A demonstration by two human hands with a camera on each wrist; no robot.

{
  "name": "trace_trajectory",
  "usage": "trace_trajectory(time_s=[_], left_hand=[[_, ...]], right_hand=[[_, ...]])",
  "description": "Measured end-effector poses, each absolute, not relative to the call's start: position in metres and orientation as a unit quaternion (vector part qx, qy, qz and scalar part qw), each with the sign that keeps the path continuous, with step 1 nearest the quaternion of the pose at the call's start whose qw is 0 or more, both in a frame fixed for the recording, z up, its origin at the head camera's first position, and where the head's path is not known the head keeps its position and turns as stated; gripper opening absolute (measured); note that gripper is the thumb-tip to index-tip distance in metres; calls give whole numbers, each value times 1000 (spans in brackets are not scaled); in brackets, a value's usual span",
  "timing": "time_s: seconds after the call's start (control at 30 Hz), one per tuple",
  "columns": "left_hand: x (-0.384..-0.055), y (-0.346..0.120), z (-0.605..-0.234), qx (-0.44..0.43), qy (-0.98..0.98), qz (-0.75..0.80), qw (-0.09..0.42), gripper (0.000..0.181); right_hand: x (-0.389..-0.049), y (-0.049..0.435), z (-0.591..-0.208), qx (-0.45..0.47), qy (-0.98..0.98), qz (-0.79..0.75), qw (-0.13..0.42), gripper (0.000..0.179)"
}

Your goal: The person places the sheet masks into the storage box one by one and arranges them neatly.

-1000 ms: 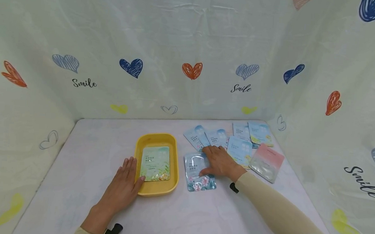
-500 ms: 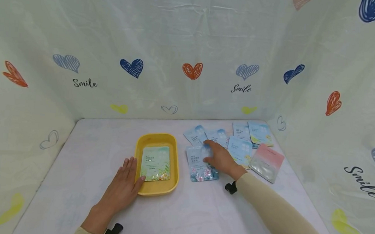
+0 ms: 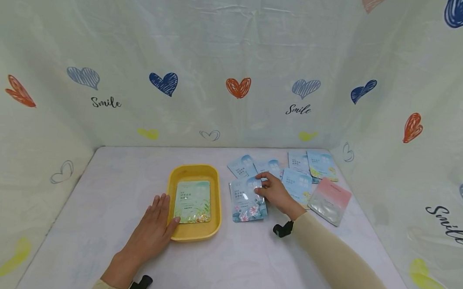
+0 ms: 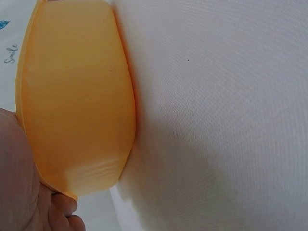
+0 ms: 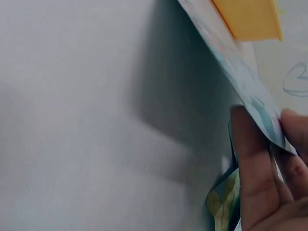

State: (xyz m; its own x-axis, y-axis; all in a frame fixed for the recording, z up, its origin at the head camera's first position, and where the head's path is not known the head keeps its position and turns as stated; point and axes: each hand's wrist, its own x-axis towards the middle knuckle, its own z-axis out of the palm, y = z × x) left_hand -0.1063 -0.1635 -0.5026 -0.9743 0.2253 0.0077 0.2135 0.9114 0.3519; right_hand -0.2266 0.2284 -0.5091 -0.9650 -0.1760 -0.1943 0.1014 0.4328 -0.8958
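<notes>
A blue face mask packet (image 3: pixel 247 200) with pink flowers is pinched at its upper right edge between the thumb and fingers of my right hand (image 3: pixel 277 195). The right wrist view shows this packet (image 5: pixel 255 94) edge-on, raised off the cloth. Straight fingers of my left hand (image 3: pixel 148 232) rest along the near left side of a yellow tray (image 3: pixel 195 235), the thumb at its rim. A green face mask packet (image 3: pixel 192 203) lies flat in the tray. Up close in the left wrist view, the tray's outer wall (image 4: pixel 77 96) stands beside the hand.
Several blue packets (image 3: pixel 297 183) lie spread at the back right, some overlapping. A pink and silver packet (image 3: pixel 330 201) lies to the right of my right hand. A white cloth (image 3: pixel 225 270) covers the table, with heart-printed curtains (image 3: pixel 248 119) behind and at both sides.
My right hand has pinched the flowered packet, first sliding it away from me and then lifting it off the cloth. The left hand and the tray stay in place.
</notes>
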Motion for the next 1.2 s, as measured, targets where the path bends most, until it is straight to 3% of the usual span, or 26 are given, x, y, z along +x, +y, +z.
trace_trajectory(time_s=[0.33, 1.2], left_hand=[[-107, -163, -503, 107, 977, 180, 25, 79], [-113, -160, -501, 113, 980, 164, 18, 78]], right_hand=[[-229, 232, -518, 1, 811, -563, 159, 49], [-237, 236, -470, -13, 802, -590, 92, 51]])
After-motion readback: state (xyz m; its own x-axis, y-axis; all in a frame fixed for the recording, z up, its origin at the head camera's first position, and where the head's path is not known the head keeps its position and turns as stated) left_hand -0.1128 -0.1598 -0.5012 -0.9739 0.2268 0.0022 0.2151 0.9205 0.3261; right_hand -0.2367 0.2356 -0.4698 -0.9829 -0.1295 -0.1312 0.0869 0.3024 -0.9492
